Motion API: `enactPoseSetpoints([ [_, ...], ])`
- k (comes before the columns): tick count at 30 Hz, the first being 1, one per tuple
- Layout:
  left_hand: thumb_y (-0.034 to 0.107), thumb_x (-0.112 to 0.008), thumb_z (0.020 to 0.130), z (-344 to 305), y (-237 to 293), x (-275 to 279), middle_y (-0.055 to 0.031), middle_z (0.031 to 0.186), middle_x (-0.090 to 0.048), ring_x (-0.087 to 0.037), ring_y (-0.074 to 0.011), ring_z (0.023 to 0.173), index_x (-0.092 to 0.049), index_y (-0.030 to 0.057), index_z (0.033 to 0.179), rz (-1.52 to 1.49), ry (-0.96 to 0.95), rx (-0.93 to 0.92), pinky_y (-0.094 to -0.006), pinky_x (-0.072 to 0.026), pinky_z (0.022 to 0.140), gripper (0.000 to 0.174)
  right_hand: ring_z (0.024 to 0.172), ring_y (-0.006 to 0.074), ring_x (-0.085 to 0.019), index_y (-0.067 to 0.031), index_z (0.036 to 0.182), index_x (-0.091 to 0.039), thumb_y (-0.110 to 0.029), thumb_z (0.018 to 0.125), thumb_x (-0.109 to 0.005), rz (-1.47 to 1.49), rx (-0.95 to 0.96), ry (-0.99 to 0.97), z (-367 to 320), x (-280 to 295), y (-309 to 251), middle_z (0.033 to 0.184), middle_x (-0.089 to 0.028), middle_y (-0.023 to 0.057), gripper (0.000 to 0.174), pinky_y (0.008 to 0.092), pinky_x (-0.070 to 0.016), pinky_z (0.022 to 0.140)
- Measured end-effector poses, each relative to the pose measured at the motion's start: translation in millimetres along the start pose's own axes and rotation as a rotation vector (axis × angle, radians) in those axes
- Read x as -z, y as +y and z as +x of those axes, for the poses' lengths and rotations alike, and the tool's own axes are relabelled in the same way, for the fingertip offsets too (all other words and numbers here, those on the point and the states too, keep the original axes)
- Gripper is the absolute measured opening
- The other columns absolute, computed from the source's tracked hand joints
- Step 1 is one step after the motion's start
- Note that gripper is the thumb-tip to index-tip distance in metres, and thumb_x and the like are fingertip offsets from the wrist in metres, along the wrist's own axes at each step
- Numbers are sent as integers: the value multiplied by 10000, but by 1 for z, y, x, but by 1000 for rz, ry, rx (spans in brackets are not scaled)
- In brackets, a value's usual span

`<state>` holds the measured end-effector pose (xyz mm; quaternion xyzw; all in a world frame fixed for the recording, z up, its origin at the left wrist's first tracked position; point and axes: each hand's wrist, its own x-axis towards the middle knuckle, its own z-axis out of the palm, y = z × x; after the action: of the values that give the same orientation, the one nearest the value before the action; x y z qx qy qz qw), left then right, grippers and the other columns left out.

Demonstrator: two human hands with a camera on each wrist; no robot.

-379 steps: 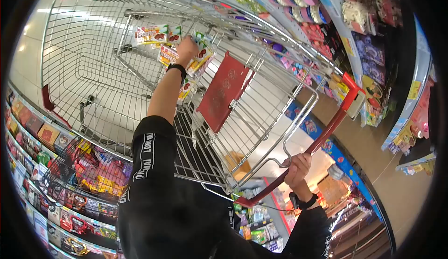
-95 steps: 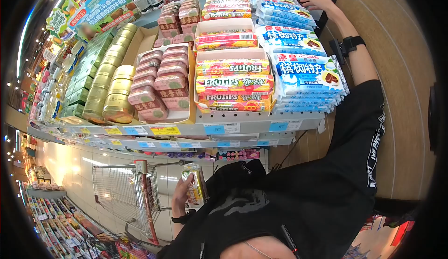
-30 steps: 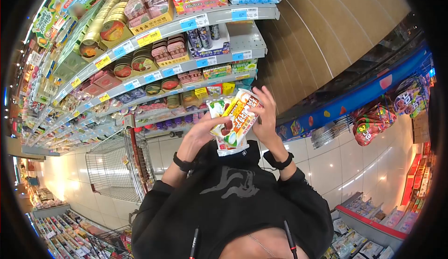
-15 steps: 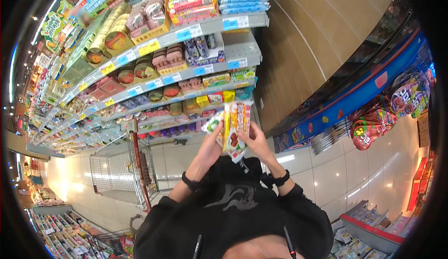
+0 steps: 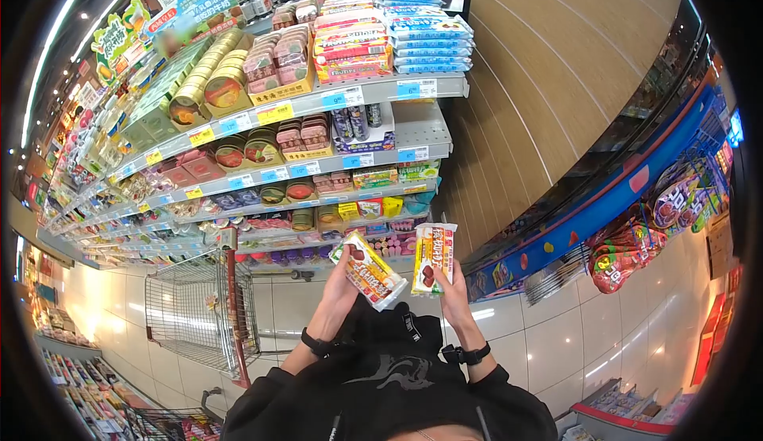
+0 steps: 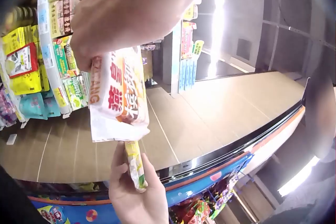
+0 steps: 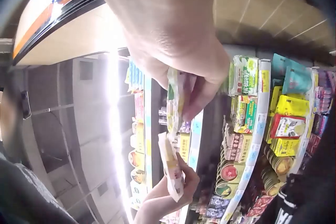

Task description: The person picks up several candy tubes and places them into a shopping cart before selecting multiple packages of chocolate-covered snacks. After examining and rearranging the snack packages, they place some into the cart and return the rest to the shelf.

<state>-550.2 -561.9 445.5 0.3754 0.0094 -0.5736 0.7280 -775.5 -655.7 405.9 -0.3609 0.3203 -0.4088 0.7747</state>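
In the head view my left hand (image 5: 339,279) grips a snack packet (image 5: 370,269) printed in yellow, red and white, tilted to the right. Just beside it, my right hand (image 5: 455,286) pinches a second, similar packet (image 5: 432,256) upright. Both are raised in front of my chest, a small gap between them. The left wrist view shows my left hand (image 6: 100,29) with its packet (image 6: 118,98) of red characters, and the right hand (image 6: 134,200) below. In the right wrist view my right hand (image 7: 178,50) holds its packet (image 7: 174,100) edge-on.
Shop shelves (image 5: 373,91) with tins, candy boxes and blue bags rise ahead. A wire shopping cart (image 5: 189,314) with a red handle stands at the lower left. A wood-panelled wall (image 5: 532,83) and a blue display stand (image 5: 604,202) are to the right, over a pale tiled floor.
The two packets, held together between both hands half a second ago, are now apart, one in each hand. The view has tilted up, showing more of the shelves.
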Motion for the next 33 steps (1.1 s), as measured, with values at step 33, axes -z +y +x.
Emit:
enactPoseSetpoints([
  [33,380,-535,986,22,45,11,-99,1211,-635,-637,-234,1062,-516,89,1305,-199,-127,246,-410,-512,940,432,1064,139,-582,16,1309,-460,-99,926,-636,-15,-110,-228,20,-58,-20,1184,-603,78,437,301,-446,941],
])
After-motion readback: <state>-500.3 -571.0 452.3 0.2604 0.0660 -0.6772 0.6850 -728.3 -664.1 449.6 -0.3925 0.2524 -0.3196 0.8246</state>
